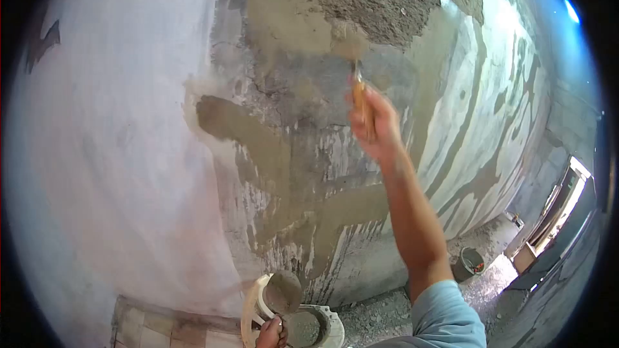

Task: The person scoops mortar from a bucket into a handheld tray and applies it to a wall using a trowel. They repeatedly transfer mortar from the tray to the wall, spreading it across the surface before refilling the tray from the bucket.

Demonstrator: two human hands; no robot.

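Observation:
My right hand (376, 122) is raised against the wall, closed round the wooden handle of a trowel (363, 106). The blurred blade lies over wet grey mortar below a rough, crumbly patch (374, 0). Low in the view, my left hand (272, 334) is closed on the handle of a tool with a round, mortar-coated face (282, 292). That tool is tilted up above a bucket (306, 327) holding grey mix. Smeared and dripping wet mortar (258, 142) covers the middle of the wall.
The pale wall (129, 122) fills the left side. A dark bucket (469, 263) stands on the rubble-strewn floor at the lower right, near a bright doorway (564, 209). Tiles (155, 330) show at the bottom left.

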